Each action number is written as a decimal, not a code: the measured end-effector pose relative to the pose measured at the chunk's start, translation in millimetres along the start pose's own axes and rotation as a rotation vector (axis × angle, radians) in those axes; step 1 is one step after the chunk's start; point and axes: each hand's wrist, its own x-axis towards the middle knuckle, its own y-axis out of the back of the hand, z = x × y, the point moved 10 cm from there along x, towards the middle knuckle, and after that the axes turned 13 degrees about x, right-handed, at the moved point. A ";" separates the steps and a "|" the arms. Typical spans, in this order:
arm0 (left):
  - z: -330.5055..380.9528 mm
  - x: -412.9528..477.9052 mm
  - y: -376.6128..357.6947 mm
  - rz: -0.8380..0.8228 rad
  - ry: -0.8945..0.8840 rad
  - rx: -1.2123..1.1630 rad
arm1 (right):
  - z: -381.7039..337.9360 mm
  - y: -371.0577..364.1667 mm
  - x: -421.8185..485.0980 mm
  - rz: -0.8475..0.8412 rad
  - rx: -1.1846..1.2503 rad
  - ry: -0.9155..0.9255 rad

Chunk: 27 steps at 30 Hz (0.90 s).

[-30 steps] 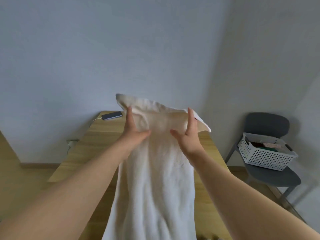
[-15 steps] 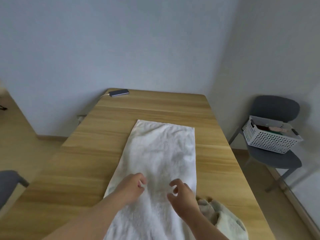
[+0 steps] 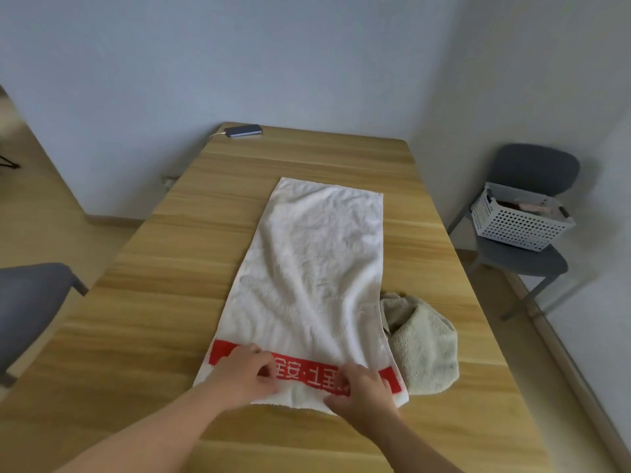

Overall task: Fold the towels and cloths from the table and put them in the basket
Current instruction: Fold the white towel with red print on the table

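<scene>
A long white towel (image 3: 314,268) with a red printed band near its close end lies flat along the wooden table (image 3: 164,268). My left hand (image 3: 244,372) and my right hand (image 3: 363,387) sit on that close end, fingers curled and pinching the towel's edge at the red band. A crumpled pale green cloth (image 3: 421,346) lies beside the towel's right edge, partly tucked under it. The white perforated basket (image 3: 519,220) stands on a grey chair (image 3: 526,257) to the right of the table, with some cloth inside.
A dark phone (image 3: 244,130) with a cable lies at the table's far left corner, by the wall. Another grey chair (image 3: 30,302) stands at the left of the table. Walls close off the far side and the right.
The towel, held up in the air a second ago, now lies spread on the table. Both hands have slid back to its close end and taken hold of the edge.
</scene>
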 end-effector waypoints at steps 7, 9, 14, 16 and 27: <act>-4.1 -44.6 -13.7 0.138 -0.105 0.127 | -13.6 -25.8 -42.1 0.124 -0.204 -0.004; -12.2 -51.4 -7.5 0.158 -0.056 0.038 | -19.8 -29.2 -51.9 0.190 -0.178 -0.004; -18.3 -66.1 9.5 0.161 -0.038 -0.021 | -22.3 -26.3 -74.9 0.322 -0.097 -0.082; -15.9 -71.0 13.6 0.160 -0.046 0.008 | -22.5 -22.6 -82.7 0.365 -0.121 -0.085; 16.2 -65.8 16.7 0.012 -0.154 -0.095 | -76.2 -34.2 -66.1 0.386 -0.112 0.101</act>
